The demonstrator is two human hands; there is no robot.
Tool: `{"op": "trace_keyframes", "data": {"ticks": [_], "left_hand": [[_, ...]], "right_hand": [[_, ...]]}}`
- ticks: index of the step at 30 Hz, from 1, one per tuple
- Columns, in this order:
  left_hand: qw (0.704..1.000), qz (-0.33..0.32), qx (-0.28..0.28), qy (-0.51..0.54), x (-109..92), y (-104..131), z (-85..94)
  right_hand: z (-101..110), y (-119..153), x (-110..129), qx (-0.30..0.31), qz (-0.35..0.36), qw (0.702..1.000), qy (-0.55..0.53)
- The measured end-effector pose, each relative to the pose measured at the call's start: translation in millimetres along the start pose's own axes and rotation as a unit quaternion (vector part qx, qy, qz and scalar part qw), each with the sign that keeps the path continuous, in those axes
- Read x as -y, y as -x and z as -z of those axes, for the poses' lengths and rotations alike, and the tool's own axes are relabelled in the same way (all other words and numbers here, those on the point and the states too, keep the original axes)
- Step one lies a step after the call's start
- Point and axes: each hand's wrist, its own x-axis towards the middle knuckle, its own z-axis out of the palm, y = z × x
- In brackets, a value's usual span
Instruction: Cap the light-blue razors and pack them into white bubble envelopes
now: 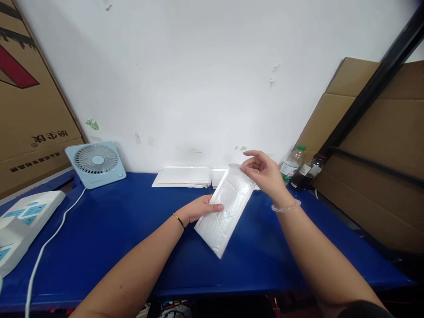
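A white padded envelope [225, 212] is held tilted above the blue table, its top leaning right. My left hand [202, 207] grips its left edge, the thumb lying across the front and the other fingers hidden behind. At the envelope's upper end, my right hand [260, 170] pinches the top edge between thumb and index finger, with other fingers raised. A stack of flat white envelopes [183, 176] lies against the wall behind my left hand. More white envelopes [217, 176] lie beside it, partly hidden by the held one.
On the blue table [132, 229], a light blue fan [97, 163] and a white power strip [29, 221] with a cable stand left. Two bottles, one green-capped [291, 165] and one dark [308, 172], stand back right. Cardboard [374, 176] and a black metal bar [364, 97] flank the right side.
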Motion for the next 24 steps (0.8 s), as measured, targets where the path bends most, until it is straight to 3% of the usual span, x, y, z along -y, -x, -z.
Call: {"op": "trace_keyframes", "data": {"ticks": [3,6,11,13,16,18,20,22,24], "left_hand": [[0.997,0.043,0.002,0.061,-1,2,12.5],[0.993,0.078,0.019,0.09,3,3,19.4],[0.977,0.078,0.105,0.168,6,1,12.2],[0.968,0.08,0.098,0.215,5,-3,10.3],[0.956,0.07,0.017,0.283,6,-10,14.8],[0.943,0.053,-0.066,0.322,7,-15,21.3],[0.922,0.034,-0.151,0.356,8,-19,28.4],[0.902,0.01,-0.213,0.376,9,-20,34.8],[0.886,-0.021,-0.253,0.388,9,-21,39.9]], "right_hand": [[3,16,-16,0.065,-0.043,0.993,-0.093],[1,31,-32,0.105,-0.046,0.987,-0.117],[-15,43,-61,0.092,-0.094,0.978,-0.163],[-16,37,-73,0.063,-0.129,0.969,-0.199],[-3,17,-97,-0.034,-0.195,0.953,-0.231],[11,2,-118,-0.066,-0.238,0.951,-0.185],[23,-11,-139,-0.066,-0.276,0.957,-0.052],[30,-20,-157,-0.041,-0.305,0.939,0.157],[28,-24,-166,-0.04,-0.308,0.917,0.249]]}}
